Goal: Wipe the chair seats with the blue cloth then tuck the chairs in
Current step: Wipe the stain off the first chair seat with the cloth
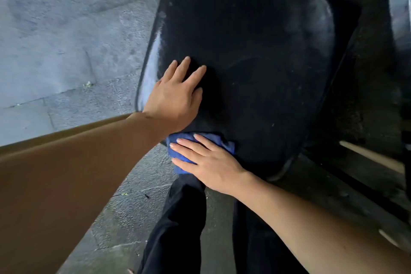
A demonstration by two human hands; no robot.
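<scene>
Both hands lie flat on the black chair seat [255, 62]. At its 7 o'clock rim the right hand [209, 162] presses the blue cloth [178, 140] with straight fingers [189, 148], the cloth spilling over the edge. At 9 o'clock the left hand [175, 95] rests with fingers spread. Grey floor [55, 29] lies open beyond that edge; dark trouser legs [178, 218] stand at 6 o'clock.

one chair seat [255, 62], one blue cloth [224, 143] (bunched), two hands [175, 98]
</scene>
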